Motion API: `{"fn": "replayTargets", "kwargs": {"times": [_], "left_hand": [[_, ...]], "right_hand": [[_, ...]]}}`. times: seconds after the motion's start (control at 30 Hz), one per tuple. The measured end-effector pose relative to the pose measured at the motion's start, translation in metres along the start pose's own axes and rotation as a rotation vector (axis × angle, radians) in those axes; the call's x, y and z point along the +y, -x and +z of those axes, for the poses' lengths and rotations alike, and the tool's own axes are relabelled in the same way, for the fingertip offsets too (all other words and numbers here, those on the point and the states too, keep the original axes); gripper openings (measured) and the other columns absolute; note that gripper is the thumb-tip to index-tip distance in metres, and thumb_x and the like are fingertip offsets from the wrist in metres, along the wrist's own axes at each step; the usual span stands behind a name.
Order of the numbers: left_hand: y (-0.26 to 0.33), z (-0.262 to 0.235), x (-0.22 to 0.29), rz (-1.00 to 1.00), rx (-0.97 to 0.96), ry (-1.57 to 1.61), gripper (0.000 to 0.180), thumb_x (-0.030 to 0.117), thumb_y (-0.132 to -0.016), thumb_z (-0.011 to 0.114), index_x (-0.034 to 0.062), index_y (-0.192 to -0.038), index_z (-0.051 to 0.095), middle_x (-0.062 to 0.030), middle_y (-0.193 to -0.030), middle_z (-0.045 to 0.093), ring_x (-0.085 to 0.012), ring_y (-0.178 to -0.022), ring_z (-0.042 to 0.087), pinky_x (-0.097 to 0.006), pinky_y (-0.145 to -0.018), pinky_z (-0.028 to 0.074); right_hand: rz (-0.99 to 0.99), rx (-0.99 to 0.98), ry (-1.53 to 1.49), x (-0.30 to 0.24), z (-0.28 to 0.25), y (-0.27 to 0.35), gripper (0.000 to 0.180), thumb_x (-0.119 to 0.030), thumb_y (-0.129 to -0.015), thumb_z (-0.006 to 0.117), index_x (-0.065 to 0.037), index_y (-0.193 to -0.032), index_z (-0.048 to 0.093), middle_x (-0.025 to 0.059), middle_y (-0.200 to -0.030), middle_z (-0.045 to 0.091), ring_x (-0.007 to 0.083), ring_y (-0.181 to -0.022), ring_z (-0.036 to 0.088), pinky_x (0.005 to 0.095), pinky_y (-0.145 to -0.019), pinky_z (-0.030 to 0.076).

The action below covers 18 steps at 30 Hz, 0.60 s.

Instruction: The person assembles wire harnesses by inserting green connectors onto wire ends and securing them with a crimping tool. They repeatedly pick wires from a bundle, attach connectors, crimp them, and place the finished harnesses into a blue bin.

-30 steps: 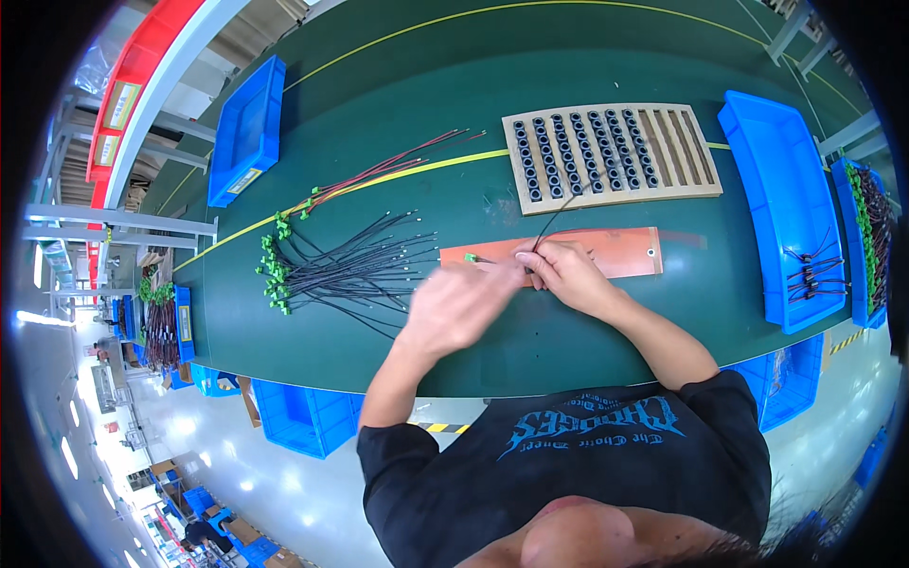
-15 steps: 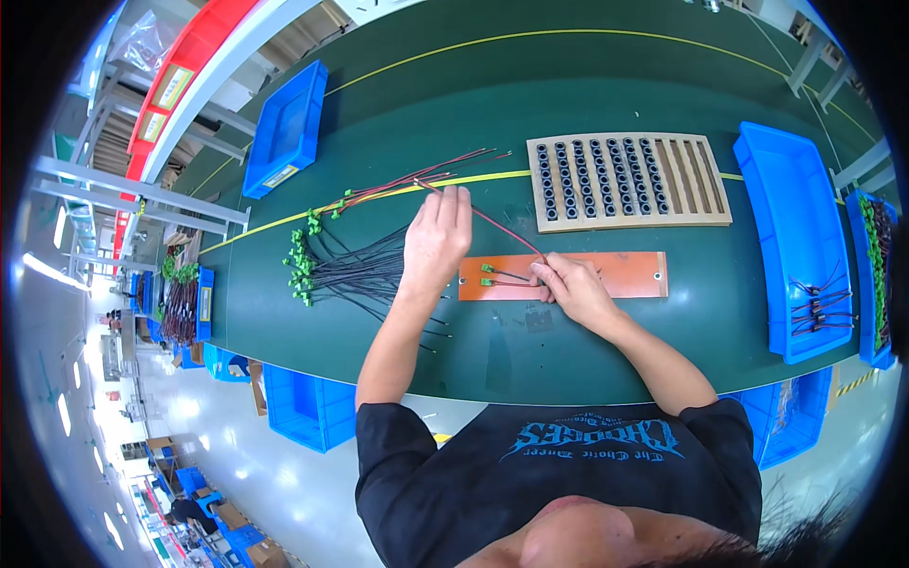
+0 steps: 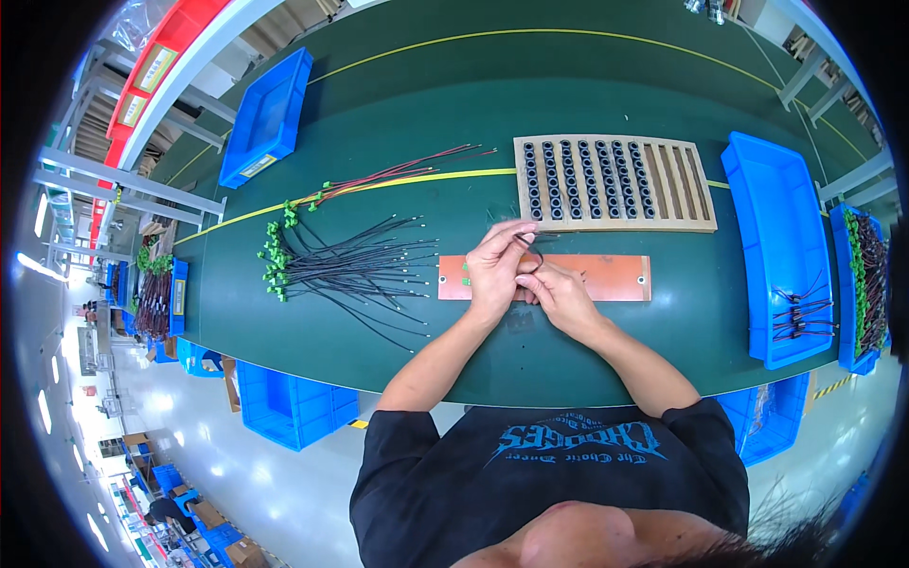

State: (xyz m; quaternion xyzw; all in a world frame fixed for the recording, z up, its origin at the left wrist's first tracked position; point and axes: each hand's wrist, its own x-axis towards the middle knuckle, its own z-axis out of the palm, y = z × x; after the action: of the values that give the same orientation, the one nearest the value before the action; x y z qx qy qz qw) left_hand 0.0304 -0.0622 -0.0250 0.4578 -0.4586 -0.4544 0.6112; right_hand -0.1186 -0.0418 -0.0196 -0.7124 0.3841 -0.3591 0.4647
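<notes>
My left hand (image 3: 500,269) and my right hand (image 3: 561,292) meet over the left half of an orange board (image 3: 615,277). Both are closed, fingers pinching a thin wire (image 3: 538,257) that bends in a small loop between them. The fingers hide most of the wire and its ends. Just a bit of a green connector (image 3: 465,268) shows on the board beside my left hand. To the left lie many black wires (image 3: 365,268) fanned out from green connectors (image 3: 275,260). Behind them is a smaller bunch of red wires (image 3: 402,172).
A wooden rack (image 3: 699,225) with rows of black cylindrical parts stands behind the board. On the right, a blue bin (image 3: 772,227) holds a few wired parts, with a fuller bin (image 3: 860,284) beyond. Another blue bin (image 3: 270,118) sits at the far left.
My left hand has come down and right to join my right hand. The red wire, stretched between the hands before, now curls close among the fingers. The view has shifted slightly.
</notes>
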Motion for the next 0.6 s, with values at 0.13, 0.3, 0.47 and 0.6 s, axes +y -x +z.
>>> {"fn": "replayTargets", "kwargs": {"times": [0.13,0.3,0.47,0.6], "left_hand": [[0.004,0.006,0.006,-0.078,0.064,0.119,0.014,0.000,-0.101,0.065,-0.0009,-0.109,0.076,-0.0059,-0.105,0.071,-0.0069,-0.086,0.065,-0.021,-0.070,0.053],[0.002,-0.001,-0.015,0.062,0.094,0.112,0.012,0.001,-0.104,0.060,-0.0016,-0.113,0.067,-0.0056,-0.103,0.066,-0.0093,-0.085,0.061,-0.024,-0.078,0.052],[0.007,0.002,-0.004,0.048,0.066,0.137,0.014,0.005,-0.108,0.055,-0.0009,-0.118,0.062,-0.0049,-0.101,0.064,-0.0087,-0.082,0.060,-0.024,-0.075,0.051],[0.007,0.001,-0.012,0.049,0.033,0.071,0.015,0.007,-0.108,0.055,-0.0006,-0.119,0.061,-0.0052,-0.100,0.063,-0.0089,-0.079,0.060,-0.024,-0.074,0.053]], "right_hand": [[-0.248,0.093,0.184,-0.014,-0.008,-0.002,0.018,-0.006,-0.091,0.074,0.003,-0.105,0.067,0.0145,-0.107,0.060,0.0284,-0.087,0.066,0.0410,-0.070,0.056],[-0.236,0.018,0.487,-0.030,-0.028,0.007,0.022,-0.006,-0.086,0.077,0.002,-0.104,0.068,0.0153,-0.098,0.060,0.0335,-0.088,0.063,0.0462,-0.077,0.053],[-0.096,0.160,0.417,-0.019,-0.048,0.000,0.018,-0.010,-0.092,0.074,0.002,-0.105,0.072,0.0142,-0.094,0.069,0.0274,-0.085,0.067,0.0393,-0.076,0.054],[0.207,0.180,0.028,0.003,-0.045,0.002,0.019,-0.012,-0.098,0.071,0.002,-0.111,0.072,0.0095,-0.097,0.074,0.0172,-0.094,0.070,0.0317,-0.083,0.055]]}}
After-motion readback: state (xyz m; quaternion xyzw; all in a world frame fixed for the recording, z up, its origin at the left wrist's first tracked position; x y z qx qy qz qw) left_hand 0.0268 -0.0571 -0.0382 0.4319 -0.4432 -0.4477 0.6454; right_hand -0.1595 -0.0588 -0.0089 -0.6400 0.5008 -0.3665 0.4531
